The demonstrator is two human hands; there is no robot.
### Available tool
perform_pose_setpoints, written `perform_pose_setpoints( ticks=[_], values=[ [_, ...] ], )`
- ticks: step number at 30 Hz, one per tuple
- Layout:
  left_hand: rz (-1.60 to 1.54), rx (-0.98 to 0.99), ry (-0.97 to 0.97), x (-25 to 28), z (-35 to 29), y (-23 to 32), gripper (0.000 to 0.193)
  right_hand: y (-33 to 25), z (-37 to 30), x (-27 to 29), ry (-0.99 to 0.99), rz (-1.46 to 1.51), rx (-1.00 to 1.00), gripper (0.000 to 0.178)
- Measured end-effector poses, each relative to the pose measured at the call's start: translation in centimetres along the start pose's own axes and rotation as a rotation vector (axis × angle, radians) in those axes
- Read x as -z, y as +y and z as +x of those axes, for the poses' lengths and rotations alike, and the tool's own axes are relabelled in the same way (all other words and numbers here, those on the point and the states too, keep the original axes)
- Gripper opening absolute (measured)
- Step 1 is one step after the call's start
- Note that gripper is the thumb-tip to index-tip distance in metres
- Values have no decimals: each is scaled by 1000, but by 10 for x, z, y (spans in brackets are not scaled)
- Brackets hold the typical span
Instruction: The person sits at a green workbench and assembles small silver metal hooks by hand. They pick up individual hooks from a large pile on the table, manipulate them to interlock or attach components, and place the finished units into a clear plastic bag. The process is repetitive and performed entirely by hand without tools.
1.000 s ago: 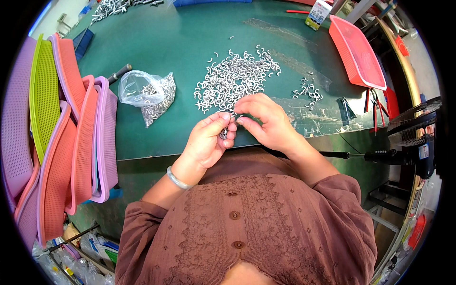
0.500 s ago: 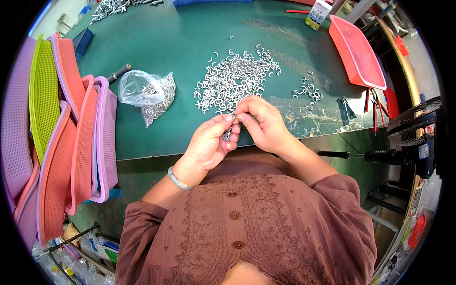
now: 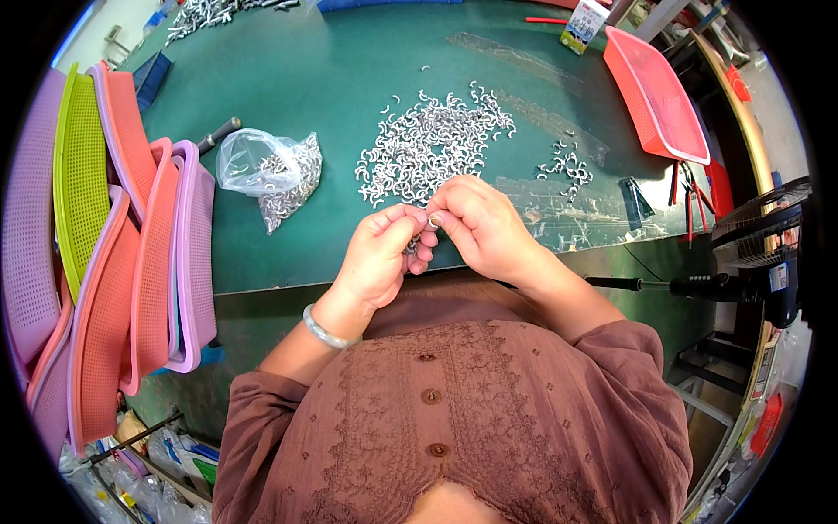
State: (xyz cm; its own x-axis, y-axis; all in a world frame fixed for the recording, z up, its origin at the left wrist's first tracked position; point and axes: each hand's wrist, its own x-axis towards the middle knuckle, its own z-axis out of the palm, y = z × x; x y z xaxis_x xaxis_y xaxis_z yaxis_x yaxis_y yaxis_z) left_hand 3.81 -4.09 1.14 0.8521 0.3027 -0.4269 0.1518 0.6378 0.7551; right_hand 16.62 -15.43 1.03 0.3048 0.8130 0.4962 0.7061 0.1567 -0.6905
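Small curved silver metal pieces lie in a loose heap on the green table, just beyond my hands. My left hand is curled around several of these pieces, which show between its fingers. Its thumb and forefinger meet my right hand at the table's near edge. Between the right thumb and forefinger, one curved metal piece is pinched. To the left of the heap stands a clear plastic bag partly filled with similar pieces.
Stacked plastic baskets in purple, green and coral crowd the left side. A pink basket sits at the right, near red-handled pliers and a black fan. A smaller group of pieces lies right of the heap.
My hands have shifted slightly at the fingertips, and the left fingers have closed further over their pieces. A curved piece now shows more plainly in the right pinch.
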Motion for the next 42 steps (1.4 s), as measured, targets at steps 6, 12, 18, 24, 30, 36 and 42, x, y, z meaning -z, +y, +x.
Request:
perform_pose_setpoints(
  ticks=[6, 12, 18, 24, 30, 36, 42],
  values=[
    [-26, 30, 22, -1, 0, 0, 12, 1, 1, 0, -22, 0, 2, 6],
    [-216, 118, -3, 0, 2, 1, 14, 0, -1, -1, 34, 87, -102, 6],
    [-304, 167, -34, 4, 4, 2, 17, 12, -8, -1, -48, -160, -58, 12],
    [-306, 106, -48, 7, 5, -1, 15, 9, -10, 4, -153, -328, -32, 17],
    [-310, -68, -133, 21, 7, -5, 13, 14, -11, 8, -96, -287, 10, 10],
    [-265, -58, -55, 15, 6, -1, 14, 10, -11, 9, -147, -321, -19, 14],
    [-261, -7, -40, 17, 6, 1, 14, 13, -10, 10, -164, -300, -14, 5]
  ],
)
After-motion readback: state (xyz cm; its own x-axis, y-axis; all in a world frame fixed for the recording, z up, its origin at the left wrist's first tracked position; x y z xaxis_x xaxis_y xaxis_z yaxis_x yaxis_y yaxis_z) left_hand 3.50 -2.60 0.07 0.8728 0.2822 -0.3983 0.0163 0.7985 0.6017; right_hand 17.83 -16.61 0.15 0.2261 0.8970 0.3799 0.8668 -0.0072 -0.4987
